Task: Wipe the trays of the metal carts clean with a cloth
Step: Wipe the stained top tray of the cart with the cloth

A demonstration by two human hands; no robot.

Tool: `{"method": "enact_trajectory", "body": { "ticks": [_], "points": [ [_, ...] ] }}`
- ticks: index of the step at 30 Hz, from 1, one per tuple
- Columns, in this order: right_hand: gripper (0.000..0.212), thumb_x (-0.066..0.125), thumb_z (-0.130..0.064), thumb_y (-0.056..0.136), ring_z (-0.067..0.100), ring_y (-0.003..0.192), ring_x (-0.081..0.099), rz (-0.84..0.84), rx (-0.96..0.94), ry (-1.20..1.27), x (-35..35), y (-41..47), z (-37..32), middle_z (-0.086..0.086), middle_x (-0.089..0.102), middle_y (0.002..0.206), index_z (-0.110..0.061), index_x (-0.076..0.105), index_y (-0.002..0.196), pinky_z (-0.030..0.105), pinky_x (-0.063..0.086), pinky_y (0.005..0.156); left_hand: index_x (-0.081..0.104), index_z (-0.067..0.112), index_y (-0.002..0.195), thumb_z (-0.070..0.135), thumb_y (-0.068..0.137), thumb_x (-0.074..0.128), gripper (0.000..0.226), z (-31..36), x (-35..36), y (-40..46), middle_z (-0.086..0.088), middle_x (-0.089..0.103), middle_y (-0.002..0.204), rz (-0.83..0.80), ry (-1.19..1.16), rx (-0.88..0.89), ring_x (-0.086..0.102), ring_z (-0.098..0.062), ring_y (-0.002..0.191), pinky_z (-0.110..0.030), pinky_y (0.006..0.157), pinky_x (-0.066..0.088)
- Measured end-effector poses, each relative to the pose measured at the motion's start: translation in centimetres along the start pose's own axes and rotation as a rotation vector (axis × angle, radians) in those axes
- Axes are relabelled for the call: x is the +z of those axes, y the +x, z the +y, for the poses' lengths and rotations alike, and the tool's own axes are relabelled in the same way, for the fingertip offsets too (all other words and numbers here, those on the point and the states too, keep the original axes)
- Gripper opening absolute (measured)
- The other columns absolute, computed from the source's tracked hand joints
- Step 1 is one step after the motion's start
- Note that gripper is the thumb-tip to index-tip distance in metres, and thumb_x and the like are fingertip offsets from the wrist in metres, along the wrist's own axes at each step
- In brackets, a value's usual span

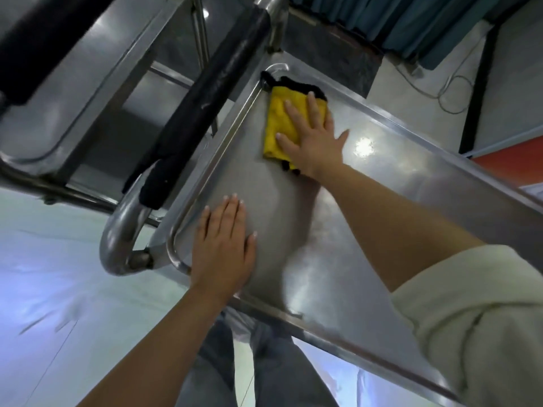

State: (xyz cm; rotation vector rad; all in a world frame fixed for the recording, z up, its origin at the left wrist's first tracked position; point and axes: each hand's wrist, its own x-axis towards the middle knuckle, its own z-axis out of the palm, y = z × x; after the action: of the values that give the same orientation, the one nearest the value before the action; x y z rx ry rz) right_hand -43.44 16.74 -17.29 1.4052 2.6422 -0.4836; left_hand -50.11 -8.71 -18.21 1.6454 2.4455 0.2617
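A folded yellow cloth with a black edge lies near the far left corner of the steel cart tray. My right hand presses flat on the cloth with fingers straight and spread. My left hand rests flat on the bare tray near its left rim, fingers straight and together, holding nothing. The tray's raised rim runs just left of the cloth.
A black padded push handle on a curved steel tube runs along the tray's left end. A second metal cart stands to the left. Teal curtain and a floor cable lie beyond the far rim.
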Motion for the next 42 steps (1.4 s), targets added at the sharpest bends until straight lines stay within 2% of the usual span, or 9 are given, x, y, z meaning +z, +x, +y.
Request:
{"method": "enact_trajectory", "body": {
  "ticks": [10,15,19,22,26,29,32,39,42],
  "points": [
    [0.067,0.03,-0.069,0.089,0.032,0.148,-0.002,0.11,0.519,0.086,-1.8,-9.0,14.9,-0.008,-0.011,0.161,-0.051,0.002,0.147,0.066,0.008,0.112,0.045,0.002,0.139,0.04,0.093,0.032,0.061,0.9,-0.5,-0.9,-0.019,0.043,0.146,-0.107,0.025,0.107,0.038,-0.034,0.137,-0.058,0.109,0.032],
    [0.069,0.023,-0.069,0.09,0.034,0.147,0.001,0.106,0.668,0.033,-0.7,-15.1,17.2,-0.003,-0.013,0.161,-0.047,-0.004,0.149,0.063,0.011,0.113,0.049,0.001,0.136,0.037,0.092,0.04,0.058,4.5,-0.2,0.2,-0.02,0.047,0.142,-0.11,0.044,0.239,0.043,-0.035,0.133,-0.059,0.107,0.034],
    [0.067,0.036,-0.062,0.093,0.037,0.146,0.004,0.146,0.592,0.041,1.3,-20.2,15.5,0.001,-0.009,0.162,-0.043,0.008,0.151,0.059,0.007,0.113,0.052,0.001,0.134,0.033,0.09,0.051,0.054,9.5,0.7,0.9,-0.02,0.047,0.142,-0.136,-0.003,0.323,0.044,-0.035,0.133,-0.058,0.107,0.034],
    [0.066,0.038,-0.061,0.092,0.041,0.146,0.008,0.152,0.383,0.017,2.6,-24.9,15.0,0.005,0.0,0.162,-0.039,0.017,0.15,0.056,0.01,0.113,0.056,0.0,0.13,0.032,0.088,0.051,0.053,13.4,1.7,1.0,-0.021,0.051,0.138,-0.13,-0.014,0.4,0.048,-0.035,0.129,-0.059,0.105,0.036],
    [0.067,0.034,-0.065,0.09,0.037,0.147,0.011,0.099,0.093,-0.031,3.3,-30.4,18.8,0.004,0.008,0.162,-0.038,0.022,0.15,0.063,0.018,0.11,0.054,0.001,0.132,0.035,0.092,0.04,0.054,17.8,2.9,1.5,-0.022,0.048,0.14,-0.134,-0.018,0.432,0.045,-0.036,0.131,-0.059,0.108,0.032],
    [0.068,0.033,-0.066,0.09,0.033,0.148,0.006,0.08,0.074,-0.05,3.2,-32.7,22.6,0.002,0.006,0.163,-0.039,0.02,0.151,0.065,0.016,0.11,0.044,0.006,0.14,0.04,0.094,0.031,0.059,19.1,4.0,1.3,-0.019,0.039,0.149,-0.167,-0.004,0.392,0.033,-0.035,0.139,-0.057,0.115,0.019],
    [0.068,0.034,-0.067,0.088,0.033,0.148,0.012,0.111,0.183,-0.008,2.5,-33.5,25.6,0.0,0.008,0.162,-0.041,0.021,0.149,0.067,0.016,0.109,0.039,0.008,0.145,0.042,0.095,0.03,0.06,18.9,4.9,1.0,-0.016,0.033,0.152,-0.148,0.003,0.376,0.026,-0.032,0.143,-0.056,0.117,0.014],
    [0.071,0.032,-0.071,0.087,0.038,0.146,0.003,0.244,0.845,0.153,0.6,-25.8,28.2,0.0,-0.007,0.162,-0.045,0.011,0.15,0.064,0.006,0.113,0.044,0.006,0.141,0.041,0.095,0.035,0.059,19.4,5.1,0.8,-0.017,0.036,0.15,-0.101,0.001,0.366,0.028,-0.033,0.142,-0.055,0.116,0.018],
    [0.071,0.034,-0.067,0.09,0.042,0.145,-0.003,0.232,0.748,0.138,0.0,-20.5,26.4,0.002,-0.01,0.162,-0.043,0.009,0.151,0.064,0.002,0.113,0.045,0.007,0.141,0.041,0.094,0.035,0.059,19.5,5.1,0.9,-0.016,0.037,0.15,-0.087,0.004,0.352,0.029,-0.033,0.142,-0.055,0.117,0.017]
  ]
}}
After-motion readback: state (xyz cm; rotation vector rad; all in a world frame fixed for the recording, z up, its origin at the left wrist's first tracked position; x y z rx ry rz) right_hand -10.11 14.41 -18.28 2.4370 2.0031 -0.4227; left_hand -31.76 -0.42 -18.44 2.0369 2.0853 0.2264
